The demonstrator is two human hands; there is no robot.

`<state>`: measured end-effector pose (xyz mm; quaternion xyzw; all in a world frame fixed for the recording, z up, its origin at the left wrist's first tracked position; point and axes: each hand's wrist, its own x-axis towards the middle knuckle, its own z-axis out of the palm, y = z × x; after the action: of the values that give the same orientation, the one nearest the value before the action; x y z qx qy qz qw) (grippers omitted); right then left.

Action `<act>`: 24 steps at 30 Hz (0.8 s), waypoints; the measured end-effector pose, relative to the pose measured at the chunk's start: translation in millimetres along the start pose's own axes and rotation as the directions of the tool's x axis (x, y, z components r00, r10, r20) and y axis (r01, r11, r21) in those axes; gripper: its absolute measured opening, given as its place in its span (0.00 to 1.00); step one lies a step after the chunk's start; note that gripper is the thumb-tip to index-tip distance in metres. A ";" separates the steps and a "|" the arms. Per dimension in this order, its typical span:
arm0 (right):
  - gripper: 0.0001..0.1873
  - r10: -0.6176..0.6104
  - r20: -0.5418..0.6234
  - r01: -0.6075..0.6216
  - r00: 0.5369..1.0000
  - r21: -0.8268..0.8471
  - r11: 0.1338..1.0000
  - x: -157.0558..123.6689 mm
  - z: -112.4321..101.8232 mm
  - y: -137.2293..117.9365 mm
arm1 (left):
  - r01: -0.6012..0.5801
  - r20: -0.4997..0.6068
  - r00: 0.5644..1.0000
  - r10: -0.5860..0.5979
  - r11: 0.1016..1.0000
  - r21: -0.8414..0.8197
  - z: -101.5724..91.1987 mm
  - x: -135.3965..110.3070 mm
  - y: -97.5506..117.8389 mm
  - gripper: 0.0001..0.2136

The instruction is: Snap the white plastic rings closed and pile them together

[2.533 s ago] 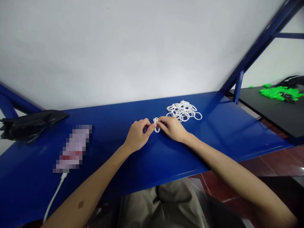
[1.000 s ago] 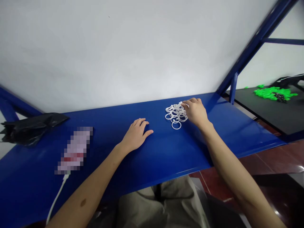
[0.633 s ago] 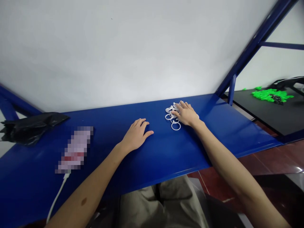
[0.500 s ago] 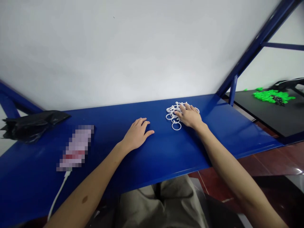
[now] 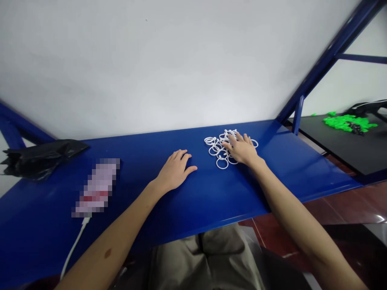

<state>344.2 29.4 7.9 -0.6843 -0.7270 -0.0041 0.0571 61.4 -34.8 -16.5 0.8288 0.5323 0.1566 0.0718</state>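
Observation:
Several white plastic rings (image 5: 222, 162), each with a small knob, lie in a loose pile on the blue tabletop (image 5: 193, 205). My right hand (image 5: 242, 149) rests palm down over the right part of the pile, fingers spread, and covers some of the rings. To the left of the pile, my left hand (image 5: 173, 171) lies flat on the tabletop with its thumb out. It holds nothing and is apart from the rings.
A blurred-out pinkish phone-like object (image 5: 99, 185) with a white cable (image 5: 74, 245) lies at left. Behind it sits a black plastic bag (image 5: 45, 157). Bright green pieces (image 5: 347, 122) lie on a dark table at far right. A white wall (image 5: 181, 68) rises behind.
The pile of rings has spread out wider, mostly toward the left and front, under my right hand. My left hand has stayed in place.

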 end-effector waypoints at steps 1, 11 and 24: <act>0.45 0.000 0.004 0.000 1.000 -0.002 1.000 -1.2 0.0 -0.6 | -0.002 -0.002 1.000 0.002 1.000 -0.001 0.2 0.0 -0.1 0.25; 0.45 -0.015 -0.029 0.015 0.999 -0.010 1.000 -2.5 0.1 -3.3 | -0.001 -0.008 1.000 0.001 1.000 -0.007 -1.4 -0.5 1.0 0.24; 0.47 -0.083 0.044 0.083 0.996 0.013 0.996 -1.4 3.8 -5.0 | 0.000 0.000 1.000 0.000 1.000 -0.011 -2.2 -0.2 1.9 0.24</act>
<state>339.0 28.0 4.3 -0.6530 -0.7560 0.0128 0.0445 62.2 -35.9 -13.9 0.8285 0.5314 0.1593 0.0762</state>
